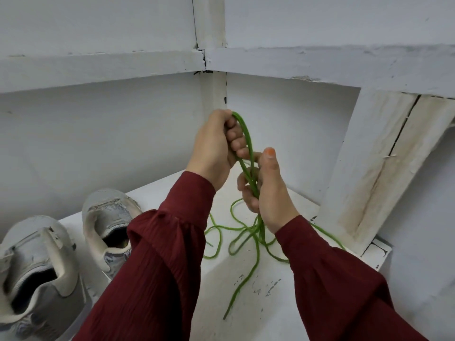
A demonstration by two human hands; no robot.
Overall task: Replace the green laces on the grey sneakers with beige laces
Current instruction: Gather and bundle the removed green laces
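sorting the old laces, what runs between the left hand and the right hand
A looped stretch of the green laces runs from the left hand down into the grip of the right hand; nothing else lies between. Head view shows it.

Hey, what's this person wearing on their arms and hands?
Long maroon sleeves of finely crinkled fabric cover both arms; the left sleeve and right sleeve end at the wrists. The left hand and right hand are bare: no gloves, rings or watch show. The right thumbnail looks orange.
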